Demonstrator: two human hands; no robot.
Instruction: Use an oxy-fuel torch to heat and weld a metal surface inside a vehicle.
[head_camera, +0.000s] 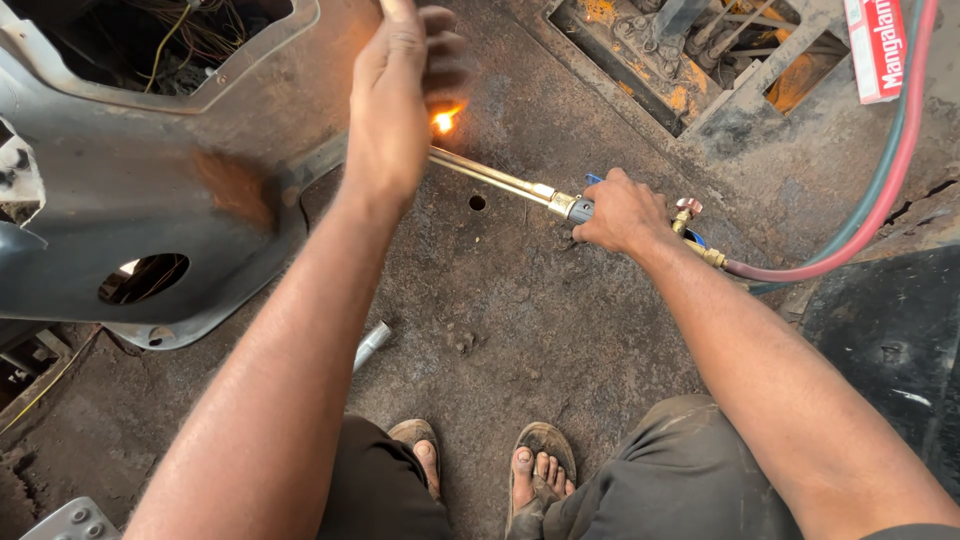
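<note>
My right hand (622, 212) grips the handle of a brass gas torch (500, 180) whose long tube points left and up. A small orange flame (443, 121) burns at its tip. Raised over the tip is my left hand (400, 90), fingers curled; whether it holds anything I cannot tell. Red and green hoses (880, 190) run from the torch's valves off to the upper right. A grey sheet-metal vehicle panel (150, 190) with a rusty patch and an oval hole lies to the left of the flame.
I squat on a dirty steel floor plate (520, 320), my sandalled feet (540, 470) at the bottom. A short metal tube (371, 345) lies near my left knee. A rusty grated opening (690, 60) and a red-and-white box (877, 45) are at the top right.
</note>
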